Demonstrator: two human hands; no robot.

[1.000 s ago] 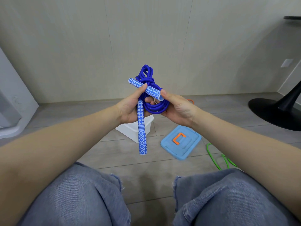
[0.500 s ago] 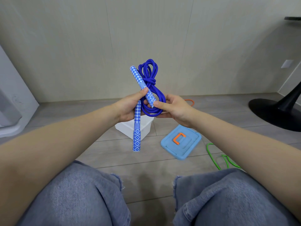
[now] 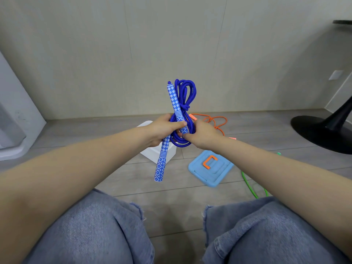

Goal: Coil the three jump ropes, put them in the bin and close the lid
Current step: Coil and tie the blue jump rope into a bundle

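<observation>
two hands meet in front of us over the floor, and we read the pose as finishing the first coil. our left hand (image 3: 162,129) wraps round the lower patterned handle (image 3: 162,161) and the bundle, thumb laid across the front, so the loops cannot spring apart. the blue jump rope (image 3: 185,96) stands up out of that grasp in gathered loops, its second handle (image 3: 174,101) lying alongside them, likely brought parallel so the bundle packs slim. our right hand (image 3: 202,134) pinches the lower loops and that handle's end from the other side, fingers curled, steadying the coil. under the hands the white bin (image 3: 152,155) sits on the floor, mostly hidden, so we cannot see inside it. just right of it the blue lid (image 3: 219,178) lies flat with its orange latch (image 3: 209,161) up, off the bin to leave it ready for loading. the orange jump rope (image 3: 215,121) and green jump rope (image 3: 249,185) sprawl loose, not yet coiled. we can read no writing or brand anywhere.
</observation>
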